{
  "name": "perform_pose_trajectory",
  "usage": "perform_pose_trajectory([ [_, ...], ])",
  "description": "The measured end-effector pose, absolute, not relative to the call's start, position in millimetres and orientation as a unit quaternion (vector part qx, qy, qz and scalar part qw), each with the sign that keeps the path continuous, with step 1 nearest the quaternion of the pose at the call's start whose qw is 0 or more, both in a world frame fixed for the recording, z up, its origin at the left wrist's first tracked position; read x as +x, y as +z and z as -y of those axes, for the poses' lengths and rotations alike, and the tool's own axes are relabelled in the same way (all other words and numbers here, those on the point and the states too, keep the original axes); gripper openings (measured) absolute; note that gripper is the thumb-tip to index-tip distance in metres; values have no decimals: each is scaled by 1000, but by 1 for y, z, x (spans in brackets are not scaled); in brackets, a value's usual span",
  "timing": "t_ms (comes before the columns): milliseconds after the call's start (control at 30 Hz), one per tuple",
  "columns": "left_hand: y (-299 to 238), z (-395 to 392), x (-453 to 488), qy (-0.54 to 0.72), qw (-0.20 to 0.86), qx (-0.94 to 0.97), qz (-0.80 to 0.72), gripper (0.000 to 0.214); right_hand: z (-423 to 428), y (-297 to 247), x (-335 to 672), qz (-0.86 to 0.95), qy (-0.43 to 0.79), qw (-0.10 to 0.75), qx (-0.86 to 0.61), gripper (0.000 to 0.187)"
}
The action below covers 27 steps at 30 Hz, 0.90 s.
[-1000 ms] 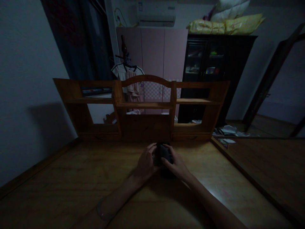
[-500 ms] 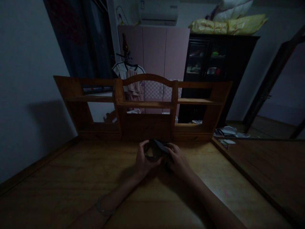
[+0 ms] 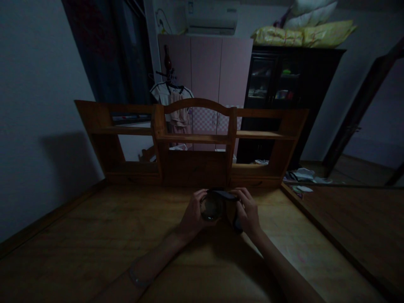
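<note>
My left hand (image 3: 193, 214) is wrapped round the left side of a round, clear glass vessel (image 3: 211, 207), low over the table. Its shiny round rim faces me, and I cannot make out anything inside. A dark, flat strip (image 3: 224, 195), like a band or cloth, runs from the glass's far side to the right. My right hand (image 3: 249, 212) pinches this strip between thumb and fingers, apart from the glass. A further dark end (image 3: 237, 223) hangs below the right fingers. The dim light hides what the strip is made of.
Both hands are over a wooden tabletop (image 3: 132, 227) with a raised edge on the right. A wooden shelf unit (image 3: 195, 138) stands along its back. Behind are a pink wardrobe (image 3: 205, 67), hanging clothes (image 3: 178, 103) and a black cabinet (image 3: 311, 84).
My right hand has moved right, drawing the dark strip away from the glass. The left hand has shifted slightly right with the glass, whose round rim now shows more fully.
</note>
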<state>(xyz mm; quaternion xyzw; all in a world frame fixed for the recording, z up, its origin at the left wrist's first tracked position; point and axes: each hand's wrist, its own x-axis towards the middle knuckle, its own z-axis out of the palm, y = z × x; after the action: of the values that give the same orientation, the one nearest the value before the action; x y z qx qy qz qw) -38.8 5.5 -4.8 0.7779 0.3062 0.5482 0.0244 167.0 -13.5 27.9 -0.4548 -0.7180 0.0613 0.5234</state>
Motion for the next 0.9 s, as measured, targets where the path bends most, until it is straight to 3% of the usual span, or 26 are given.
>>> perform_pose_trajectory([
  [200,-7,-8,-41,532,8,788,-310,82,8,15,167,680,230,554,-422,35],
  [433,-6,-10,-41,523,-3,793,-313,81,1,8,164,600,397,584,-377,59],
  [533,-6,-9,-41,510,4,802,-310,84,-2,11,164,606,419,553,-389,63],
  [767,-7,-6,-41,470,-15,828,-305,86,-7,15,161,681,438,452,-375,41],
  [900,-4,-3,-40,453,-43,844,-285,88,-1,20,164,672,483,421,-371,41],
])
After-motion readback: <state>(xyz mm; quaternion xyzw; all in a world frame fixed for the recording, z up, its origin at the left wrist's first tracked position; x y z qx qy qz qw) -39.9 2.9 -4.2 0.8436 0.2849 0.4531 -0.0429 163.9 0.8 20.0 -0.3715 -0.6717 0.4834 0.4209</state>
